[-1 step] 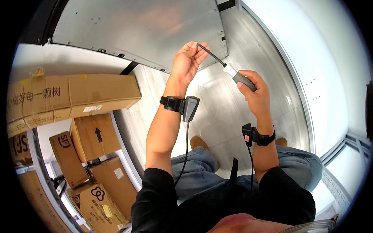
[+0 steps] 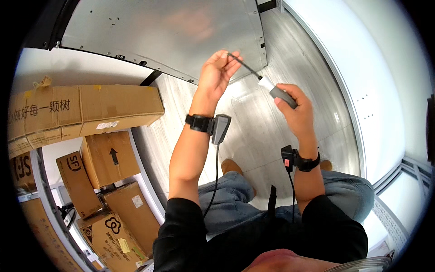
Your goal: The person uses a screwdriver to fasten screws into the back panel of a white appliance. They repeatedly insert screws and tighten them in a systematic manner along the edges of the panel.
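Observation:
A screwdriver point(image 2: 266, 83) with a long dark shaft and a grey-and-white handle is held in the air between my hands. My right hand point(image 2: 297, 109) is closed around the grey end of its handle. At the other end, my left hand point(image 2: 218, 72) has thumb and index finger pinched at the shaft's tip, the other fingers loosely curled. Whether a small part sits between those fingertips is too small to tell. Just beyond my left hand lies the edge of a large grey metal panel point(image 2: 181, 36) with small holes and fittings along its rim.
At the left, a long cardboard box point(image 2: 122, 106) lies above a rack point(image 2: 147, 174) holding several brown cartons point(image 2: 111, 158). A white wall panel point(image 2: 344, 59) curves along the right. Pale wood-look floor point(image 2: 244, 118) shows under my hands, with my shoes point(image 2: 232, 167) below. Cables hang from both wrist devices point(image 2: 221, 129).
My right hand and the screwdriver handle have shifted very slightly left. Both hands keep the same hold.

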Action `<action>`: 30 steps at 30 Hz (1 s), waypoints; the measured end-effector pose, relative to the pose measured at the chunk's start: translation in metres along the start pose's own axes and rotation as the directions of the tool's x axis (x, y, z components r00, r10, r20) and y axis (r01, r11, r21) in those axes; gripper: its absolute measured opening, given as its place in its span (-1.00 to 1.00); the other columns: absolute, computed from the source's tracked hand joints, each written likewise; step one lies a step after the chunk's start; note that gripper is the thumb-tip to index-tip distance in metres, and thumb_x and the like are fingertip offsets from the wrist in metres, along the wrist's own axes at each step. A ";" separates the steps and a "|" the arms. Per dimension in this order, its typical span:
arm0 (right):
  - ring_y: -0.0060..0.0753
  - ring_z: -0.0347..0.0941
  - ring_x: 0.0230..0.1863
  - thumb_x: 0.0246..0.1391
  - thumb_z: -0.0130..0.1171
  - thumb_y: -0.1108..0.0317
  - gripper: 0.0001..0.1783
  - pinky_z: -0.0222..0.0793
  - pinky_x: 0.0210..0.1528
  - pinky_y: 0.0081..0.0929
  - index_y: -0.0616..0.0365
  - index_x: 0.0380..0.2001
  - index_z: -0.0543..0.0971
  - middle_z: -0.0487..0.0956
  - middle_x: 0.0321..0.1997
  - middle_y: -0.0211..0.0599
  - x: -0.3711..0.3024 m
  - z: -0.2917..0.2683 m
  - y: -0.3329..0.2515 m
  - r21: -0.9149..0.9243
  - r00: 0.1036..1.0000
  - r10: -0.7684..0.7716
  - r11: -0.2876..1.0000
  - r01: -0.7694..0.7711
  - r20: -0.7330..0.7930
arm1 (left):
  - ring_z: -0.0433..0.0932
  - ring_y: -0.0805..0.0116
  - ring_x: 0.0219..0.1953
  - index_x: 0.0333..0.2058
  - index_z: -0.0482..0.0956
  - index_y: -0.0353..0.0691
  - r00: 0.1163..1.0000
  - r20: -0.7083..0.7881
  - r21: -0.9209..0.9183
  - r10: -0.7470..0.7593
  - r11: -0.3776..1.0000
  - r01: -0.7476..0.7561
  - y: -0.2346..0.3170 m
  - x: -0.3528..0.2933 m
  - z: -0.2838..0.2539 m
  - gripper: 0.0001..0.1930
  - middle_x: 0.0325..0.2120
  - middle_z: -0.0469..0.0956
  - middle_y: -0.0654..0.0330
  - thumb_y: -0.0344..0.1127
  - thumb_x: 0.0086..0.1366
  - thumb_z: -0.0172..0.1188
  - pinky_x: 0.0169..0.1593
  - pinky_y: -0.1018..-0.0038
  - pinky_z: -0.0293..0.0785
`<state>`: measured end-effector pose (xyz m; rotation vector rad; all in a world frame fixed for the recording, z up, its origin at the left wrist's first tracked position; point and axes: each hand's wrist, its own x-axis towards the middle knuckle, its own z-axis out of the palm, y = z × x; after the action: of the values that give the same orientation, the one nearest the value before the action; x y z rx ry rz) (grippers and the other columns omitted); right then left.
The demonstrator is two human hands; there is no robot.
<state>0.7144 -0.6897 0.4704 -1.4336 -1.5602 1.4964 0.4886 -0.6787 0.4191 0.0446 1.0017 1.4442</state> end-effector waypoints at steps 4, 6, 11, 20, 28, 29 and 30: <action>-0.66 0.35 -0.49 -0.03 0.20 0.44 -0.73 0.25 -0.45 -0.64 0.17 -0.19 0.53 0.50 -0.50 -0.44 -0.003 0.030 -0.009 0.012 0.994 0.002 1.000 -0.003 0.107 | 0.53 0.15 -0.12 -0.25 0.40 -0.32 0.999 -0.051 -0.142 -0.003 0.990 -0.005 0.012 -0.022 -0.050 -0.87 -0.21 0.51 0.02 -0.44 0.34 -0.12 -0.01 0.38 0.53; -0.65 0.35 -0.50 -0.04 0.20 0.44 -0.73 0.26 -0.46 -0.64 0.17 -0.20 0.53 0.50 -0.50 -0.42 -0.003 0.038 -0.011 -0.019 0.989 -0.022 1.000 0.025 0.143 | 0.53 0.15 -0.13 -0.25 0.41 -0.31 0.998 -0.061 -0.133 0.013 0.991 -0.021 0.017 -0.029 -0.059 -0.87 -0.22 0.51 0.03 -0.44 0.34 -0.12 -0.01 0.39 0.53; -0.60 0.41 -0.43 -0.08 0.20 0.53 -0.71 0.30 -0.39 -0.62 0.21 -0.20 0.53 0.55 -0.37 -0.35 0.004 0.047 -0.018 -0.118 0.970 -0.155 0.977 0.179 0.187 | 0.54 0.22 -0.17 -0.28 0.41 -0.33 0.980 -0.188 0.050 0.058 0.998 -0.049 0.032 -0.042 -0.067 -0.86 -0.23 0.50 0.02 -0.41 0.35 -0.12 -0.08 0.47 0.57; -0.42 0.44 -0.53 -0.08 0.19 0.45 -0.71 0.31 -0.48 -0.45 0.12 -0.20 0.49 0.51 -0.46 -0.29 -0.020 0.079 -0.028 -0.207 0.982 -0.095 0.970 0.128 0.163 | 0.56 0.38 -0.38 -0.24 0.40 -0.34 0.982 -0.188 0.140 -0.002 0.990 0.029 0.052 -0.049 -0.076 -0.84 -0.28 0.54 0.02 -0.37 0.35 -0.08 -0.20 0.52 0.59; -0.49 0.39 -0.48 0.02 0.11 0.40 -0.55 0.28 -0.41 -0.52 0.16 -0.01 0.25 0.46 -0.44 -0.28 -0.057 0.148 -0.022 -0.009 0.929 0.032 0.999 -0.031 0.369 | 0.56 0.44 -0.48 -0.11 0.42 -0.39 0.975 -0.213 0.201 0.069 0.979 -0.025 0.071 -0.060 -0.114 -0.73 -0.41 0.58 0.12 -0.31 0.35 -0.09 -0.35 0.58 0.58; -0.50 0.39 -0.48 0.03 0.10 0.39 -0.54 0.27 -0.41 -0.52 0.16 0.00 0.23 0.47 -0.44 -0.27 -0.058 0.153 -0.023 0.017 0.916 0.040 0.999 -0.051 0.398 | 0.56 0.44 -0.47 -0.11 0.42 -0.38 0.977 -0.206 0.199 0.057 0.980 -0.016 0.071 -0.060 -0.120 -0.73 -0.42 0.58 0.13 -0.31 0.35 -0.09 -0.36 0.59 0.56; -0.51 0.38 -0.49 0.04 0.10 0.39 -0.53 0.27 -0.42 -0.52 0.17 0.00 0.22 0.47 -0.44 -0.28 -0.059 0.159 -0.023 0.026 0.904 0.064 0.996 -0.083 0.423 | 0.56 0.44 -0.47 -0.12 0.43 -0.38 0.979 -0.198 0.198 0.046 0.980 -0.006 0.074 -0.059 -0.128 -0.73 -0.42 0.58 0.14 -0.31 0.34 -0.08 -0.37 0.59 0.55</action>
<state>0.5806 -0.7958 0.4709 -1.2055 -1.7183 1.9749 0.3669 -0.7804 0.4150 0.0556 1.3135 1.3888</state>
